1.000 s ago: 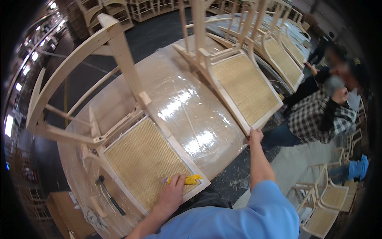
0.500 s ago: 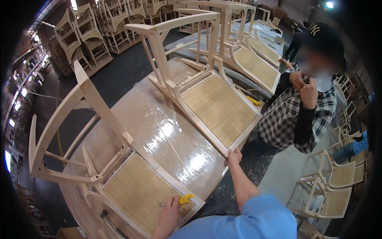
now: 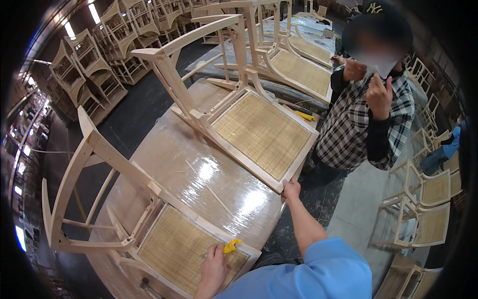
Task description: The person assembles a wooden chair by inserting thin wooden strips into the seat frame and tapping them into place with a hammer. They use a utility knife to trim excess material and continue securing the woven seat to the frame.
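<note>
The left hand (image 3: 214, 265) lies over the woven cane seat panel (image 3: 175, 245) of a pale, unfinished wooden chair (image 3: 112, 158), its fingers curled around the grey end of a yellow-handled tool (image 3: 232, 246); the tool's exact kind cannot be told. The right hand (image 3: 291, 190) has its fingers bent over the near corner of a second pale wooden chair with a cane seat (image 3: 264, 133); how firmly they press cannot be told. Both chairs rest, panels facing up, on a table covered in glossy clear film (image 3: 196, 187). In this inspector's judgement, should the grey end be hard or sharp, a slip of the left hand could mark or snag the cane. The film appears slick, so an uneven pull at the corner, which sits by the table edge, could slide the second chair. A co-worker in a black-and-white checked shirt (image 3: 343, 137) stands close to that corner and could be bumped.
</note>
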A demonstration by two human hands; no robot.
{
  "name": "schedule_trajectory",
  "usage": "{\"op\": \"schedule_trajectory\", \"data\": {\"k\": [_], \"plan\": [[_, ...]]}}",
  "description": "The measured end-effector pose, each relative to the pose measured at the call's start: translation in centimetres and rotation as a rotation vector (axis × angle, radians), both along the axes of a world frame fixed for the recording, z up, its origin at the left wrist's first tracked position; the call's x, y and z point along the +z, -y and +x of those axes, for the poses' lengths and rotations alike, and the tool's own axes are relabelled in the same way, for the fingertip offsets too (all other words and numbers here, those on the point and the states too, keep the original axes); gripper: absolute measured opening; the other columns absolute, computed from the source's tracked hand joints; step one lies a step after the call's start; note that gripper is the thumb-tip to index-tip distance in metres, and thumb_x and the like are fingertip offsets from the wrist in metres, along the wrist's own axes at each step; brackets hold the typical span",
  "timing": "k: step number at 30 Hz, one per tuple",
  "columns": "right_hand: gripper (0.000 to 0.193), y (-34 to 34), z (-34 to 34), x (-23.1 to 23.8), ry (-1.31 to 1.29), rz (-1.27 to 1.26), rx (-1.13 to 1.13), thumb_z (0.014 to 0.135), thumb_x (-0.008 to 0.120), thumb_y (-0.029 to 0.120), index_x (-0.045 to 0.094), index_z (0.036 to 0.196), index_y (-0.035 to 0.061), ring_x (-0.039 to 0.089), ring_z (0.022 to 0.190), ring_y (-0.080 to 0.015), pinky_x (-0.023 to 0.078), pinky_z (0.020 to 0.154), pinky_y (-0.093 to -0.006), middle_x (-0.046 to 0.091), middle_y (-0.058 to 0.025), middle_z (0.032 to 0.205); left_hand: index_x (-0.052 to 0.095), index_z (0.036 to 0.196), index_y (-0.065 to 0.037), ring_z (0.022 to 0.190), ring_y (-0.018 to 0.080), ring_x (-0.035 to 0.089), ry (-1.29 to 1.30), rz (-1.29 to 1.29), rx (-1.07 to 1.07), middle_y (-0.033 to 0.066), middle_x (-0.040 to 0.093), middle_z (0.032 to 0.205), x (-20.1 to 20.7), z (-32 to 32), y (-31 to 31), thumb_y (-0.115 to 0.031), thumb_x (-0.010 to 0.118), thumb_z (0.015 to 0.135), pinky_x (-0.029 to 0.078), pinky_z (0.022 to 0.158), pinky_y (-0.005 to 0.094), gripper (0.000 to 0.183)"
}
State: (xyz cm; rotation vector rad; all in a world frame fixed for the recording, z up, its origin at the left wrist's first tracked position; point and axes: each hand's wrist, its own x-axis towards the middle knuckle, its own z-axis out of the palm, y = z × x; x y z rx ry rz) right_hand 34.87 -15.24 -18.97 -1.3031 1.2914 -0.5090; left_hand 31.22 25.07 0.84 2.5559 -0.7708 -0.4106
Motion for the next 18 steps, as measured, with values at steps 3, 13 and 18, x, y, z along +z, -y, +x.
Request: {"op": "schedule_trajectory", "data": {"k": [3, 13, 18], "plan": [[0.053, -1.5, 1.4, 3.7, -0.433, -0.203, 0.374, 0.086, 0.07, 0.028, 0.063, 0.133, 0.0037, 0.069, 0.108, -0.0351, 0.053, 0.095, -0.0422, 0.07, -0.0216, 0.12, 0.054, 0.136, -0.009, 0.097, 0.0385, 0.067, 0.048, 0.061, 0.055, 0.0156, 0.055, 0.131, -0.2, 0.4, -1.2, -0.01, 0.058, 0.094, 0.056, 0.074, 0.05, 0.042], [0.06, -14.3, 1.6, 18.5, 0.357, -0.465, 1.519, 0.089, 0.075, 0.022, 0.053, 0.141, 0.0016, 0.065, 0.104, -0.0371, 0.051, 0.091, -0.0416, 0.066, -0.0225, 0.107, 0.056, 0.123, -0.004, 0.079, 0.0311, 0.07, 0.238, 0.081, -0.089, 0.0126, 0.058, 0.117, -0.1, 4.6, -0.2, -0.009, 0.055, 0.089, 0.057, 0.064, 0.0415, 0.034], [0.09, -20.3, -2.6, 17.6, 0.195, -0.475, 1.817, 0.089, 0.074, 0.019, 0.019, 0.159, 0.0019, 0.062, 0.108, -0.0411, 0.05, 0.093, -0.0412, 0.059, -0.025, 0.12, 0.055, 0.125, -0.005, 0.079, 0.0252, 0.071, 0.151, 0.091, -0.204, 0.0091, 0.057, 0.122, -1.0, 2.6, -0.1, -0.009, 0.058, 0.086, 0.056, 0.059, 0.0391, 0.039]]}}
